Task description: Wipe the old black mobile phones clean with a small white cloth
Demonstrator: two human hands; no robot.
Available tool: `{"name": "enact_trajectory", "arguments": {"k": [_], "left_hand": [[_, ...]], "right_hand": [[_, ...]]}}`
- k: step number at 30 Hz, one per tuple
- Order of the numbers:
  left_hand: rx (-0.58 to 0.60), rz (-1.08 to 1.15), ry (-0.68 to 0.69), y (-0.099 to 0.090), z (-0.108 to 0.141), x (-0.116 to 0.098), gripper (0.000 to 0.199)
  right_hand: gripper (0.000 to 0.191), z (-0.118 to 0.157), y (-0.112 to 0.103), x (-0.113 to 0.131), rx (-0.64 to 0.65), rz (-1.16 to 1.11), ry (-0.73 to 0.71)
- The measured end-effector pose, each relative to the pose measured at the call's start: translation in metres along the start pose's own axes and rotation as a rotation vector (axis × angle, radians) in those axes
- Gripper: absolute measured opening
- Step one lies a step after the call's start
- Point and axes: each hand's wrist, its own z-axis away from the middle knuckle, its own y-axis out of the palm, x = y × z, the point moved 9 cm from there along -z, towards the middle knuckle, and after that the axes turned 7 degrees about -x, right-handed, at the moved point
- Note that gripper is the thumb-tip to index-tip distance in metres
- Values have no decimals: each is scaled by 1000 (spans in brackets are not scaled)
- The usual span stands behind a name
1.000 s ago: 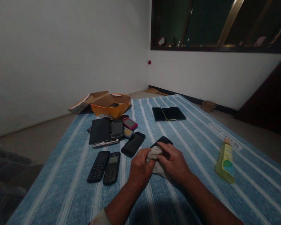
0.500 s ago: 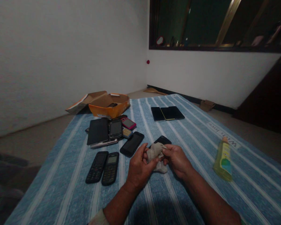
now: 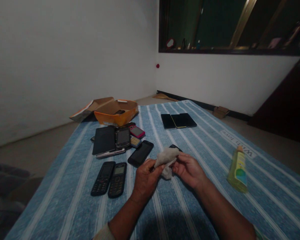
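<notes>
Cloth (image 3: 167, 157), pale grey, soft, crumpled, now sits higher between both hands and looks more opened out than half a second ago. Left hand (image 3: 145, 176) was fairly spread then; now thumb and fingers pinch the near-left edge. Right hand (image 3: 190, 170) pinches the right end. Flat black rectangular phone (image 3: 174, 146), lying on the blue-and-white striped fabric cover (image 3: 205, 213) beyond the hands, is now mostly hidden behind the cloth. Probably means the cloth is being refolded, not rubbed on anything; contact with that phone can't be told.
</notes>
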Motion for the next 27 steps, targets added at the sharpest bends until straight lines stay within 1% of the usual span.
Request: {"name": "enact_trajectory", "arguments": {"k": [4,5,8,12,14,19,23,25,27], "left_hand": [[77,195,-297,9,4,20,18],[89,229,-350,11,5,22,17],[88,306,-423,13,6,27,15],[64,397,-423,13,4,30,16],[78,451,-421,15,4,29,20],[149,583,-436,20,7,21,34],[275,689,-370,27,11,9,46],[319,685,-359,30,13,9,51],[307,633,-352,31,14,12,48]], "right_hand": [[18,1,3,-7,26,16,36],[19,1,4,-9,32,20,49],[19,3,6,-15,52,26,79],[19,4,7,-22,77,95,140],[21,5,7,-24,75,150,170],[21,7,2,-14,-23,305,132],[22,10,1,-8,-86,440,109],[22,10,1,-9,-99,505,109],[21,10,0,-10,-110,566,108]]}}
